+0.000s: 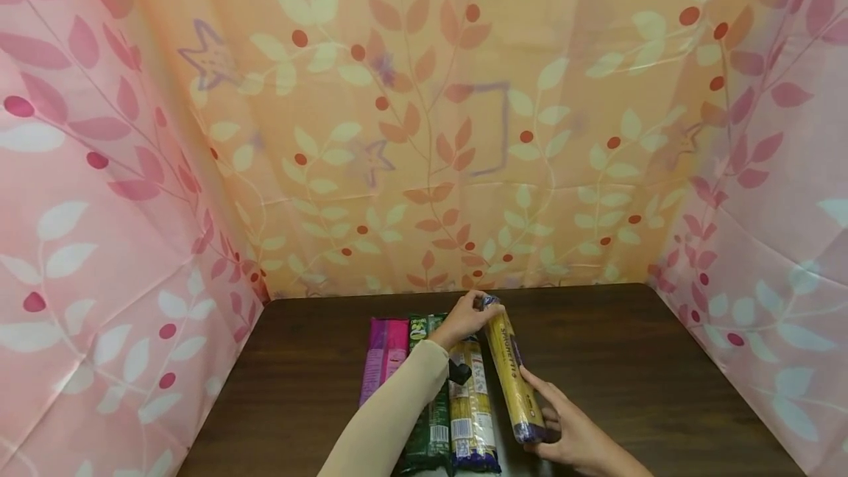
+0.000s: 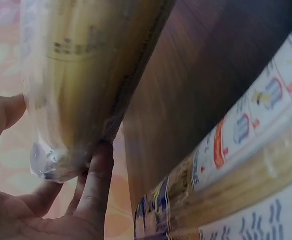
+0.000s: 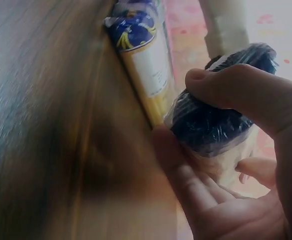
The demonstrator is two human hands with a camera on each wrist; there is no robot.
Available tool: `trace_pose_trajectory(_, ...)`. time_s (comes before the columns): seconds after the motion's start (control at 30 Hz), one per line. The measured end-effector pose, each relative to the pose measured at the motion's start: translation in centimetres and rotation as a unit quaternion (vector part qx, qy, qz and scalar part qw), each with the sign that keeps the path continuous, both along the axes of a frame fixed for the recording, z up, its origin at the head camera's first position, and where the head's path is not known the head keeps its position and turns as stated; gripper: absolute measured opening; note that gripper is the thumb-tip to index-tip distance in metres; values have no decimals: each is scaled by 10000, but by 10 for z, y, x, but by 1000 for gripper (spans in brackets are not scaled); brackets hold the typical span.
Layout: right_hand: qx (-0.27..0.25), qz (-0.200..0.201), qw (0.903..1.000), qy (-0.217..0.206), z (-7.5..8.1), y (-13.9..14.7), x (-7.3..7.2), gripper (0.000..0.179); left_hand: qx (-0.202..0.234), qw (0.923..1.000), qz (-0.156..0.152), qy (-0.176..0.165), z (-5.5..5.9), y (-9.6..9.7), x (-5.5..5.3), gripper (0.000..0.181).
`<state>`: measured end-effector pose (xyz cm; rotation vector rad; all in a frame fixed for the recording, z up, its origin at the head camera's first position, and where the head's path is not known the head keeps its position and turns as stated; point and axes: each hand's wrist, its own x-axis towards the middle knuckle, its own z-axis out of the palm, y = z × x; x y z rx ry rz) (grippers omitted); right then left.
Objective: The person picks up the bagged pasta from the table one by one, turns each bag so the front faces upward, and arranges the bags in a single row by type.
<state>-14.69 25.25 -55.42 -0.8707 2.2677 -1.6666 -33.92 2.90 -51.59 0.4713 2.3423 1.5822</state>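
Note:
Both hands hold a yellow spaghetti packet with dark blue ends, tilted above the table. At its far end, the left hand grips the wrapper; in the left wrist view, the left hand's fingers curve around that end. The right hand grips the near end, its thumb pressed on the dark blue wrapper. Just left of it lies another pasta packet with a clear window and white labels. Beyond that are a green packet and a pink-purple packet, both partly hidden by the left sleeve.
The packets lie side by side on a dark brown wooden table. A patterned orange curtain hangs behind the table's far edge, with pink curtains at the left and right. A black band sits on the left wrist.

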Motion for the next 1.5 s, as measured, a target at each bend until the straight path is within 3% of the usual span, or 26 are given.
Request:
trace_pose_trajectory(0.17,557,-247,9971,465,-2,3,1,108,-74,9999,-3,-69,-8,5,-2,61)
trace_pose_trajectory(0.47,862,-831,9880,975,-2,11,-4,105,241,9992,230,-205,-16,14,-3,53)
trace_pose_trajectory(0.9,1225,-1213,9704,1692,-4,17,-6,106,256,9996,-54,-46,-17,22,-9,55)
trace_pose_trajectory(1.07,1427,-1270,9686,1591,-4,23,-8,103,301,9992,-245,-125,-18,27,-9,57)
trace_pose_trajectory(1.33,1463,-1317,9687,1512,-5,30,-12,99,199,9992,-276,-197,-19,37,-8,63)
trace_pose_trajectory(1.5,1520,-1415,9656,1563,-8,34,-10,98,268,9981,-344,-432,-21,42,-6,65)
